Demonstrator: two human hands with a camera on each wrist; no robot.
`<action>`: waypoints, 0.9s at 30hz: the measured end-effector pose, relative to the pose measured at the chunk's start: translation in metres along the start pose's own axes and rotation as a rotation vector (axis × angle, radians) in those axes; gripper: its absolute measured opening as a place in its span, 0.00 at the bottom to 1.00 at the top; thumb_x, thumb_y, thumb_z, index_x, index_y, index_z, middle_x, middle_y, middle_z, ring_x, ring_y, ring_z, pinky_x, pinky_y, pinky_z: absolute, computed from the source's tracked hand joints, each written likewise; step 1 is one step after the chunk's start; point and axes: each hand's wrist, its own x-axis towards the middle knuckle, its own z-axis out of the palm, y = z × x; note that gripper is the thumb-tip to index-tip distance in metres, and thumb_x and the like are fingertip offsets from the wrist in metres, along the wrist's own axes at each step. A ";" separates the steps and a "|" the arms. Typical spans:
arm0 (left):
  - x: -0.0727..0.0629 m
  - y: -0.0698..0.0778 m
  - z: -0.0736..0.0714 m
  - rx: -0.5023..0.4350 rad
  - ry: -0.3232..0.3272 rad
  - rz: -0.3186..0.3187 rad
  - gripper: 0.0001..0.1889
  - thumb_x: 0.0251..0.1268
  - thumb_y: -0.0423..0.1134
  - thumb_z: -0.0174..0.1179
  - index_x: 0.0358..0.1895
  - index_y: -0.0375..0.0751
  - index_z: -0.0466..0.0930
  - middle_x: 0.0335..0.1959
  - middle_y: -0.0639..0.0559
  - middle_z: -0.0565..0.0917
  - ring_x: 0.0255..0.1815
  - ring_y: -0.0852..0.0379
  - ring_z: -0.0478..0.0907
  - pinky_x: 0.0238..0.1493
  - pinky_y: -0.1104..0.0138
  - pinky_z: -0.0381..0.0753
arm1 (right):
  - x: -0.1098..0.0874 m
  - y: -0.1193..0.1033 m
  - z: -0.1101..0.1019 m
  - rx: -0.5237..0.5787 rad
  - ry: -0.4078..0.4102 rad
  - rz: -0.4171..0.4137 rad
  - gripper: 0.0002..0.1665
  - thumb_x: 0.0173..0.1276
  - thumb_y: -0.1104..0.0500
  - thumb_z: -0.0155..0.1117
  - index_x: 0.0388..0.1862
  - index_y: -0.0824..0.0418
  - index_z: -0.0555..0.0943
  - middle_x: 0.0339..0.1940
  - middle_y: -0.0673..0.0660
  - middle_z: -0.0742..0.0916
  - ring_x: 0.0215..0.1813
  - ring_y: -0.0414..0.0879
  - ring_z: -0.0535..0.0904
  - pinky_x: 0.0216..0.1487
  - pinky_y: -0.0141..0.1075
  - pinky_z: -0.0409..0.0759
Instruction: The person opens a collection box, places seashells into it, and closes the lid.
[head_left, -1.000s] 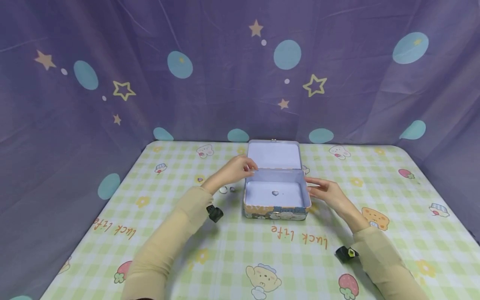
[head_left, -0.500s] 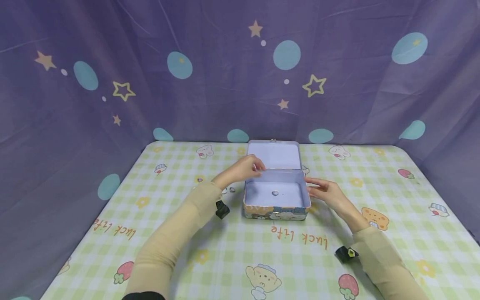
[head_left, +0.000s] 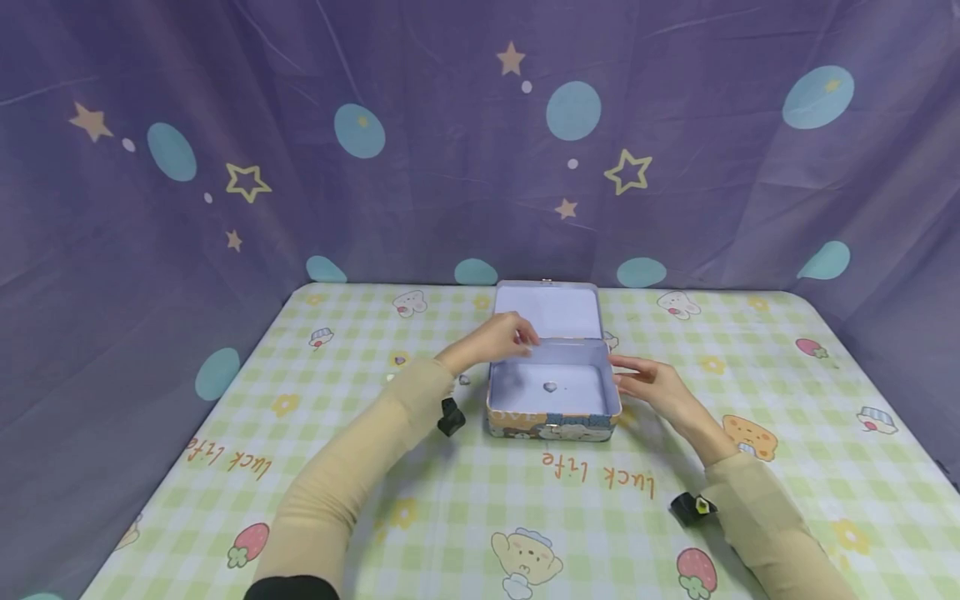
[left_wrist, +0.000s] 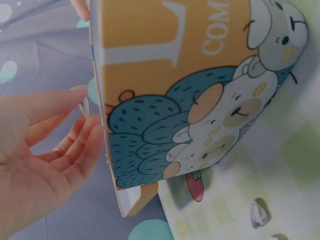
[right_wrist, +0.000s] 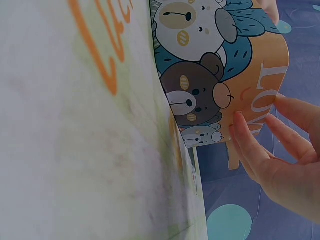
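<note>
A printed tin box (head_left: 553, 427) stands on the table, its hinged lid (head_left: 547, 308) tipped back. On its pale floor lies a small heart-shaped gem (head_left: 551, 387). My left hand (head_left: 501, 337) is over the box's left rear rim, pinching a small, thin, whitish see-through gem (left_wrist: 85, 105) between thumb and fingers; its exact shape is partly hidden. Fingers of my right hand (head_left: 656, 388) lie against the box's right side, fairly straight, which the right wrist view shows touching the printed wall (right_wrist: 240, 90).
Left of the box, a small gem (head_left: 465, 380) lies on the checked cloth, with a purple-and-yellow one (head_left: 400, 360) farther left. A pale bit (head_left: 390, 377) shows beside the left sleeve. Behind the table hangs a purple curtain (head_left: 450, 208).
My left hand has moved right, from beside the box's left edge to over its rear left corner, with its sleeve now covering part of the gems. The right hand and box stay put.
</note>
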 end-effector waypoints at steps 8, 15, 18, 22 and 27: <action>0.003 0.000 0.004 0.006 0.001 -0.006 0.09 0.50 0.29 0.61 0.38 0.33 0.81 0.34 0.47 0.80 0.38 0.54 0.75 0.42 0.70 0.73 | 0.000 0.000 0.000 -0.006 -0.004 -0.001 0.31 0.61 0.55 0.59 0.61 0.68 0.65 0.56 0.69 0.73 0.47 0.44 0.78 0.46 0.30 0.75; 0.005 -0.002 0.006 0.006 -0.003 -0.024 0.09 0.49 0.29 0.62 0.36 0.34 0.81 0.33 0.47 0.81 0.38 0.54 0.75 0.42 0.70 0.73 | 0.000 0.001 0.000 0.001 -0.009 0.003 0.31 0.61 0.55 0.59 0.61 0.68 0.65 0.56 0.69 0.73 0.45 0.40 0.78 0.47 0.30 0.75; 0.005 -0.005 0.007 0.005 -0.006 -0.020 0.09 0.49 0.29 0.62 0.36 0.34 0.81 0.34 0.47 0.81 0.39 0.54 0.75 0.43 0.70 0.73 | 0.000 0.001 0.000 0.005 -0.011 0.002 0.32 0.61 0.55 0.59 0.61 0.68 0.65 0.57 0.69 0.73 0.45 0.39 0.78 0.47 0.30 0.75; 0.004 -0.009 0.007 -0.021 -0.001 -0.012 0.09 0.50 0.28 0.61 0.37 0.33 0.81 0.36 0.46 0.81 0.40 0.53 0.75 0.44 0.70 0.73 | 0.000 0.000 0.000 0.010 -0.011 0.002 0.32 0.61 0.55 0.59 0.61 0.68 0.65 0.57 0.68 0.72 0.46 0.42 0.78 0.47 0.31 0.75; -0.002 -0.010 0.003 -0.074 0.017 -0.004 0.09 0.52 0.30 0.60 0.39 0.33 0.80 0.38 0.44 0.80 0.41 0.52 0.75 0.43 0.69 0.74 | -0.001 -0.001 -0.001 0.001 -0.010 0.003 0.32 0.61 0.54 0.59 0.61 0.68 0.65 0.57 0.68 0.72 0.48 0.45 0.78 0.48 0.32 0.75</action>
